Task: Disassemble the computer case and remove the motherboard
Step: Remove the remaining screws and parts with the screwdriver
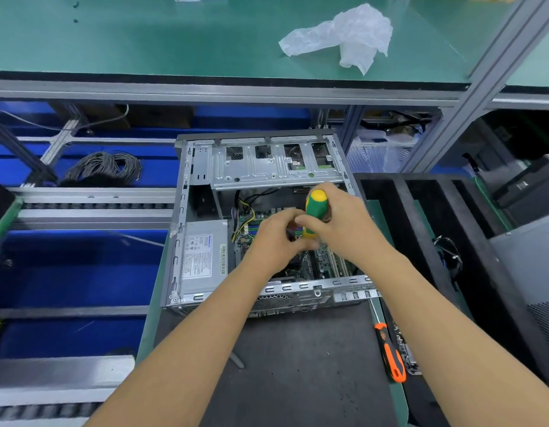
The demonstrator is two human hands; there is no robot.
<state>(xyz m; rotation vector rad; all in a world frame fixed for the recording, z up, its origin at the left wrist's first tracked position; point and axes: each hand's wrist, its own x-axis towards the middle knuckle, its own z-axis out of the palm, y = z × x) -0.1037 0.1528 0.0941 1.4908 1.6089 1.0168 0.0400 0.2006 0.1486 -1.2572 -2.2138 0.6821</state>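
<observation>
1. The computer case (205, 186) lies open on the dark surface (297, 365), long axis running away from the person, drive bays at the far end.
2. The right hand (344, 223) is closed around a green-yellow screwdriver (315, 208), held nearly upright over the motherboard (325, 260); the left hand (276, 238) pinches near its shaft.
3. Judged step: loosening a board screw; next, keep the tip seated and turn.
</observation>
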